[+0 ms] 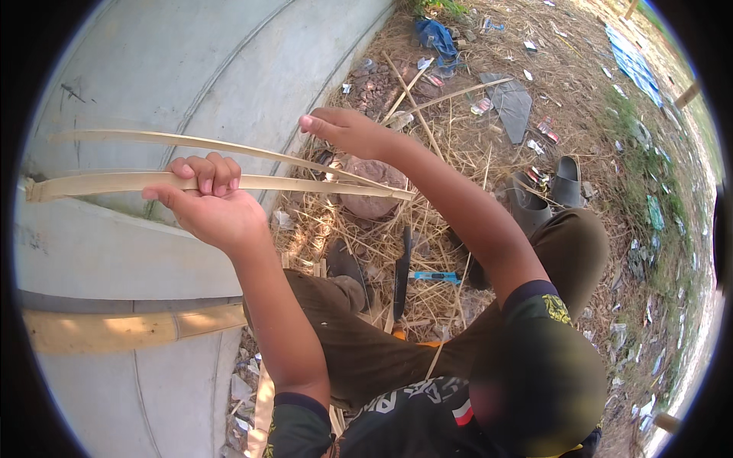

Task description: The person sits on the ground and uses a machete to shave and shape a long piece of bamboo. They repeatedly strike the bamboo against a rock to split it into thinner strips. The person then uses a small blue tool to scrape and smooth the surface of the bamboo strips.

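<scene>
Head view. Lower bamboo strip (290,184): pale, flat, long; lies across the left hand (217,210), whose fingers are clamped on it, thumb along the near side. Upper bamboo strip (229,146): similar, slightly bowed, running above. The two stand apart over most of their length and converge at the right end; whether they are joined there cannot be told.

Right hand (347,133): just above the upper strip, seen edge-on; cannot tell whether its fingers are together or pinch anything.

Progress, by judgement: both strips look already cut to flat lengths; work on the pair appears part-way, the converging end unresolved. How much is left cannot be read from this view.

Surroundings: dark-bladed knife (402,271) and blue cutter (434,277), on straw between the legs, neither in hand. Brown stone (370,202), beneath the strips' right ends. Grey slab (509,107), blue plastic (437,40) and sandals (566,183), farther out on littered ground. Bamboo pole (114,330), against grey panels (191,53) at left.

Obstructions: panels close behind the strips' left ends; right forearm over part of the ground; blurred round shape (542,389) hiding the lower right.
</scene>
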Available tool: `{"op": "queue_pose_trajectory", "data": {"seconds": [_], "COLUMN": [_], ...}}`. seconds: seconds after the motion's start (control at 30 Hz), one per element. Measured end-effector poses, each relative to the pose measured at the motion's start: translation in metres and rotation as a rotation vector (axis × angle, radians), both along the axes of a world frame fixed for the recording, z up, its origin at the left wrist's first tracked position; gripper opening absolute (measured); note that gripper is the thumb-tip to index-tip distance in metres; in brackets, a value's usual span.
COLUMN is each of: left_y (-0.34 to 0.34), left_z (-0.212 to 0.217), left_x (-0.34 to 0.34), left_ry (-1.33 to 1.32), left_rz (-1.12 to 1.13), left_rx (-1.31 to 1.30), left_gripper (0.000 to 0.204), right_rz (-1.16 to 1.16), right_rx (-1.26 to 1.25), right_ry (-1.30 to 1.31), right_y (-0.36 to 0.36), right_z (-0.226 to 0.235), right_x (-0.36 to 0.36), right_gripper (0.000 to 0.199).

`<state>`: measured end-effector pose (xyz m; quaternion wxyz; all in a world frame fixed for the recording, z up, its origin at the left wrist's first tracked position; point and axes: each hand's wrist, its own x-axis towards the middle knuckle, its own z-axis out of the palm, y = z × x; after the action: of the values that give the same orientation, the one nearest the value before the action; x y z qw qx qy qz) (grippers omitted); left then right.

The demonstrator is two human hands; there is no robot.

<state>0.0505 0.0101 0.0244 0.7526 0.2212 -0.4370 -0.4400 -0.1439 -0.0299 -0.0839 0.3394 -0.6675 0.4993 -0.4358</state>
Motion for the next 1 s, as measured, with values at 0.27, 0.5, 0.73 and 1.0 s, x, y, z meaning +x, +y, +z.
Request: {"op": "queue_pose_trajectory", "data": {"seconds": [0.27, 0.5, 0.73, 1.0], "left_y": [-0.005, -0.011, -0.019, -0.032], "left_z": [0.025, 0.02, 0.025, 0.039], "left_x": [0.032, 0.053, 0.041, 0.014], "left_ry": [0.04, -0.047, -0.087, -0.122], "left_rz": [0.163, 0.243, 0.207, 0.152], "left_rx": [-0.033, -0.056, -0.107, -0.122], "left_gripper": [0.053, 0.056, 0.058, 0.061], "right_rz": [0.154, 0.375, 0.525, 0.054], "right_rx": [0.191, -0.06, 0.036, -0.038], "right_ry": [0.993, 1.371, 1.164, 0.993], "right_y": [0.139, 0.177, 0.164, 0.168], "right_z": [-0.269, -0.307, -0.293, -0.117], "right_x": [-0.055, -0.015, -0.029, -0.117], "right_gripper": [0.034, 0.056, 0.032, 0.032]}}
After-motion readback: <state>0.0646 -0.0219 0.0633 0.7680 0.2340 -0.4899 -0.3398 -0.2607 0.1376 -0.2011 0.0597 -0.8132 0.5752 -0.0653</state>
